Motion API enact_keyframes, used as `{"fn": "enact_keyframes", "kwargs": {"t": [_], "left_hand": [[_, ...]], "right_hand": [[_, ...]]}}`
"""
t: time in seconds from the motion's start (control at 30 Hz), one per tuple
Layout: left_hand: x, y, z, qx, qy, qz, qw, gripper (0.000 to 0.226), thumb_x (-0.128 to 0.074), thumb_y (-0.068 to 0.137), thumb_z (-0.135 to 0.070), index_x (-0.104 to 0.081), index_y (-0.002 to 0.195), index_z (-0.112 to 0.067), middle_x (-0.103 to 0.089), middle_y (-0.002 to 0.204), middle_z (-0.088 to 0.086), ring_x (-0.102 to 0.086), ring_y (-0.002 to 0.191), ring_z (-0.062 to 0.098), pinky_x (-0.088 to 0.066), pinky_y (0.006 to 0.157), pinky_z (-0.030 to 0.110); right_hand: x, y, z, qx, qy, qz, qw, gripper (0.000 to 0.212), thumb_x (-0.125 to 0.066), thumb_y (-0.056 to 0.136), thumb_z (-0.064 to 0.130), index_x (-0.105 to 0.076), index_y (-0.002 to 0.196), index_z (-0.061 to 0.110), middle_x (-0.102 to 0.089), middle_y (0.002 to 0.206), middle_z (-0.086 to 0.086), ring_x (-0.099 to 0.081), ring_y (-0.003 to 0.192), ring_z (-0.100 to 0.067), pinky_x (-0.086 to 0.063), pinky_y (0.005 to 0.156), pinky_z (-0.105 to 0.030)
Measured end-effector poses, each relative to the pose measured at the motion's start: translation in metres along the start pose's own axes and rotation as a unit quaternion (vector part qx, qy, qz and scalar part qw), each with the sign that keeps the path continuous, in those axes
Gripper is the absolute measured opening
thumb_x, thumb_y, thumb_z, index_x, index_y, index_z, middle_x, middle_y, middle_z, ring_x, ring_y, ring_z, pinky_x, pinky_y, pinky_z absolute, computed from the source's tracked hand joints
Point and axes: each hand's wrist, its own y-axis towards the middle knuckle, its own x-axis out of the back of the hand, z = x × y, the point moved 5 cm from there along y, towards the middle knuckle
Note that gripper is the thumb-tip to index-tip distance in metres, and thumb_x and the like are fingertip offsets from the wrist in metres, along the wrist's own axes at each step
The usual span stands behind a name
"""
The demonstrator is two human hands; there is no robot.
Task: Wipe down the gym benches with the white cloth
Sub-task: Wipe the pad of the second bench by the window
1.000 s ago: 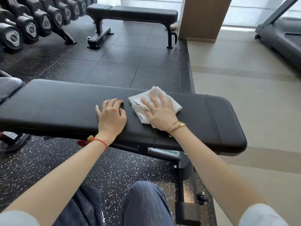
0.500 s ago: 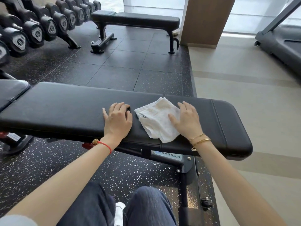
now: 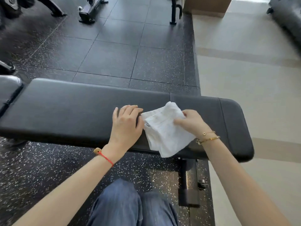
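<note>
1. White and crumpled, the cloth [image 3: 166, 132] lies on the right part of the black padded desk [image 3: 73, 110], its near corner hanging over the desk's front edge.
2. The right hand [image 3: 191, 123] sits at the cloth's right side with thumb and fingers [image 3: 178, 122] curled in, pinching a fold of the fabric. Half a second ago this hand lay flat against the cloth's edge, and a second ago it pressed flat on top of it.
3. The cloth has opened out and slid toward the desk's front edge since then; earlier it sat wholly on the pad.
4. The left hand [image 3: 126, 123] rests palm-down on the desk just left of the cloth, fingers straight and relaxed, its fingertips touching the cloth's left edge. It has stayed in about the same spot on the pad.
5. A red string bracelet [image 3: 105, 158] circles the left wrist, gold bangles [image 3: 208, 138] the right.
6. Under the desk's right end stands its metal post and foot [image 3: 189, 185] on speckled rubber flooring [image 3: 40, 168].
7. The view has tipped downward: of the far bench only the legs [image 3: 92, 9] show beyond the desk, and the dumbbell rack seen before is mostly out of frame.
</note>
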Motion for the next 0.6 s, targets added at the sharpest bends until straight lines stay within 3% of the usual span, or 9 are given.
{"fn": "enact_keyframes", "kwargs": {"t": [0.07, 0.13, 0.23, 0.33, 0.43, 0.6], "left_hand": [[0.025, 0.003, -0.010, -0.001, 0.007, 0.010, 1.000, 0.029, -0.053, 0.094, -0.020, -0.066, 0.119, -0.017, -0.063, 0.128, -0.001, -0.051, 0.128, 0.020, -0.024, 0.117, 0.048], [0.054, 0.005, -0.022, -0.006, 0.016, 0.017, 1.000, 0.029, -0.053, 0.094, -0.020, -0.065, 0.120, -0.017, -0.062, 0.128, -0.001, -0.052, 0.128, 0.020, -0.025, 0.117, 0.047], [0.106, 0.008, -0.041, -0.020, 0.017, 0.015, 1.000, 0.028, -0.055, 0.093, -0.019, -0.066, 0.118, -0.016, -0.064, 0.125, -0.001, -0.055, 0.124, 0.021, -0.033, 0.114, 0.044], [0.170, 0.011, -0.064, -0.018, -0.004, 0.007, 1.000, 0.025, -0.059, 0.092, -0.017, -0.068, 0.115, -0.014, -0.067, 0.119, -0.001, -0.060, 0.115, 0.020, -0.042, 0.102, 0.035], [0.238, 0.013, -0.095, -0.012, -0.017, 0.021, 1.000, 0.023, -0.059, 0.092, -0.017, -0.068, 0.114, -0.014, -0.068, 0.115, -0.002, -0.061, 0.109, 0.017, -0.045, 0.094, 0.030], [0.342, 0.025, -0.146, -0.022, -0.027, 0.055, 0.998, 0.023, -0.058, 0.094, -0.018, -0.068, 0.113, -0.013, -0.068, 0.113, -0.001, -0.061, 0.108, 0.017, -0.049, 0.094, 0.032]], "right_hand": [[0.004, -0.017, 0.008, -0.025, 0.064, 0.044, 0.997, 0.018, -0.059, 0.084, 0.019, -0.051, 0.076, 0.006, -0.047, 0.077, -0.007, -0.044, 0.072, -0.019, -0.034, 0.064, -0.031], [0.013, -0.038, 0.020, -0.031, 0.132, 0.069, 0.988, 0.028, -0.057, 0.089, 0.021, -0.057, 0.087, -0.007, -0.060, 0.084, -0.011, -0.057, 0.077, -0.024, -0.046, 0.070, -0.038], [0.033, -0.076, 0.035, -0.070, 0.255, 0.071, 0.962, 0.022, -0.056, 0.093, 0.018, -0.067, 0.105, 0.003, -0.072, 0.106, -0.011, -0.070, 0.099, -0.026, -0.056, 0.089, -0.045], [0.064, -0.121, 0.054, -0.117, 0.361, 0.040, 0.925, 0.022, -0.058, 0.095, 0.015, -0.065, 0.113, 0.005, -0.071, 0.112, -0.012, -0.068, 0.105, -0.027, -0.054, 0.093, -0.047], [0.102, -0.173, 0.081, -0.149, 0.432, -0.003, 0.889, 0.019, -0.060, 0.094, 0.015, -0.064, 0.111, 0.009, -0.072, 0.112, -0.011, -0.069, 0.103, -0.026, -0.056, 0.087, -0.042], [0.170, -0.258, 0.135, -0.154, 0.494, -0.035, 0.855, 0.027, -0.062, 0.093, 0.017, -0.064, 0.118, 0.007, -0.073, 0.112, -0.009, -0.070, 0.101, -0.023, -0.058, 0.071, -0.028]]}}
